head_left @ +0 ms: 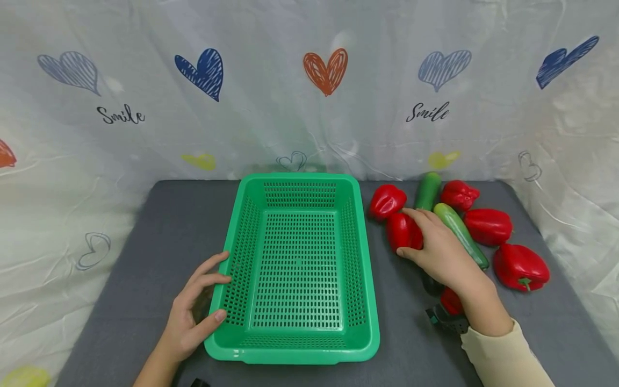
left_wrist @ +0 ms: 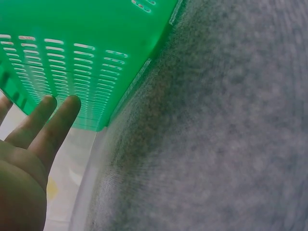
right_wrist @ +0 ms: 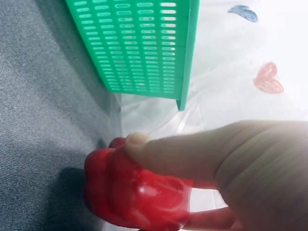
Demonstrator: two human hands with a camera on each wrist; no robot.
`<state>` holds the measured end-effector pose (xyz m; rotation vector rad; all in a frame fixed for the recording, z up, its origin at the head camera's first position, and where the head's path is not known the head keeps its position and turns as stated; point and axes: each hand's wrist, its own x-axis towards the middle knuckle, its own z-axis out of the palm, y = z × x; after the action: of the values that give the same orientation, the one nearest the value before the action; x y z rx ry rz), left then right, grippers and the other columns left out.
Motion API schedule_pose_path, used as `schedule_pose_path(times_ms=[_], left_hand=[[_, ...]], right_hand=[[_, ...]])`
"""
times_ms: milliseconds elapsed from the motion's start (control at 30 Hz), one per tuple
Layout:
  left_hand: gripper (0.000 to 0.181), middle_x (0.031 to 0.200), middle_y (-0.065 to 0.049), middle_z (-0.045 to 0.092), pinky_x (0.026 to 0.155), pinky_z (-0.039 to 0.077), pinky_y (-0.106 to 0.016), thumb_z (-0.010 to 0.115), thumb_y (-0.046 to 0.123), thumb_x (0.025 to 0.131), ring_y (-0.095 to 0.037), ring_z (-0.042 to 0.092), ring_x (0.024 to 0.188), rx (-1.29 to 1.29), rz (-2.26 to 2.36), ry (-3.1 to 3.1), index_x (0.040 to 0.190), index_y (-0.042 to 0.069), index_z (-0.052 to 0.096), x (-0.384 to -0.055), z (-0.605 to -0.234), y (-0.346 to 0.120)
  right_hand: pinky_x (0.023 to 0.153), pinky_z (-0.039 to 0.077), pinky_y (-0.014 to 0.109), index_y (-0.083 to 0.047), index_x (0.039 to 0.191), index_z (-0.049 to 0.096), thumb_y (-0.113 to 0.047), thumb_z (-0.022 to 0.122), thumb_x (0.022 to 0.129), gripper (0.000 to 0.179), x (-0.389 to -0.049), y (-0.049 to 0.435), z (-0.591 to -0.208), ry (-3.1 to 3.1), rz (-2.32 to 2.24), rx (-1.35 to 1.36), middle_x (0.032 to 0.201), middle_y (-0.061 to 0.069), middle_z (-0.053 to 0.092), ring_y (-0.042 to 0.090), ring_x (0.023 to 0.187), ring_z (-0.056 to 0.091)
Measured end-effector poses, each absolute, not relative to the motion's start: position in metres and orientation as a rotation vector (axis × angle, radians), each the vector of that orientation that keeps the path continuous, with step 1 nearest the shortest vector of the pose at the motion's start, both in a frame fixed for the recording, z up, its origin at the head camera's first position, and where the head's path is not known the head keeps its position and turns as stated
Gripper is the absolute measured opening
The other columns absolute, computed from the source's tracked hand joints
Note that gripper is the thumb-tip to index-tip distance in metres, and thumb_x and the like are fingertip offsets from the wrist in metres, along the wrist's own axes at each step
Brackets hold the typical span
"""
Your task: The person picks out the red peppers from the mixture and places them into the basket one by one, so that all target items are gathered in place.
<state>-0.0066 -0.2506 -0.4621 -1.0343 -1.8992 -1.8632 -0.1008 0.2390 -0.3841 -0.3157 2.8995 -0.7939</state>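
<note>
My right hand (head_left: 442, 247) grips a red bell pepper (head_left: 402, 232), thumb on its near side and fingers over the far side. In the right wrist view this bell pepper (right_wrist: 139, 192) sits between thumb and fingers, close to the grey tabletop. Another red bell pepper (head_left: 387, 201) lies right behind it. Beside the hand are a green cucumber-like vegetable (head_left: 459, 234) and a second green one (head_left: 428, 191). My left hand (head_left: 188, 309) rests against the left rim of a green perforated basket (head_left: 295, 355), fingers nearly straight. In the left wrist view its fingertips (left_wrist: 72, 102) touch the basket's side.
More red bell peppers lie to the right: one at the back (head_left: 459, 194), one in the middle (head_left: 488, 227) and one in front (head_left: 521, 267). Under the right wrist show part of a red item (head_left: 451, 302) and something dark (head_left: 432, 284). A printed curtain (head_left: 271, 129) hangs behind the grey table (head_left: 145, 269).
</note>
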Motion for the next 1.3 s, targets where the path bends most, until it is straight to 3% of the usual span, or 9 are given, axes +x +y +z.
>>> schedule_pose_path(times_ms=[600, 1000, 1300], left_hand=[[0.041, 0.163, -0.042, 0.032, 0.119, 0.041, -0.031, 0.066, -0.008, 0.098, -0.04, 0.032, 0.16, -1.023, -1.847, -1.938, 0.135, -0.022, 0.054, -0.006, -0.461, -0.252], [0.042, 0.164, -0.042, 0.03, 0.12, 0.039, -0.031, 0.065, -0.01, 0.097, -0.04, 0.03, 0.16, -1.031, -1.868, -1.93, 0.135, -0.021, 0.054, -0.007, -0.461, -0.25], [0.04, 0.164, -0.042, 0.032, 0.128, 0.027, -0.035, 0.064, -0.008, 0.098, -0.041, 0.03, 0.16, -1.033, -1.843, -1.922, 0.135, -0.021, 0.054, -0.007, -0.462, -0.25]], right_hand=[[0.101, 0.05, 0.07, -0.004, 0.162, 0.045, -0.029, 0.093, 0.088, 0.092, -0.085, 0.234, -0.364, 3.071, -0.816, -0.382, 0.15, 0.022, 0.055, 0.045, 0.135, 0.051], [0.097, 0.055, 0.067, -0.013, 0.165, 0.045, -0.04, 0.09, 0.091, 0.091, -0.075, 0.229, -0.351, 3.135, -0.941, -0.383, 0.157, 0.016, 0.052, 0.039, 0.139, 0.05], [0.088, 0.06, 0.059, -0.014, 0.165, 0.046, -0.041, 0.089, 0.092, 0.089, -0.08, 0.222, -0.348, 3.196, -0.986, -0.503, 0.153, 0.012, 0.056, 0.03, 0.122, 0.058]])
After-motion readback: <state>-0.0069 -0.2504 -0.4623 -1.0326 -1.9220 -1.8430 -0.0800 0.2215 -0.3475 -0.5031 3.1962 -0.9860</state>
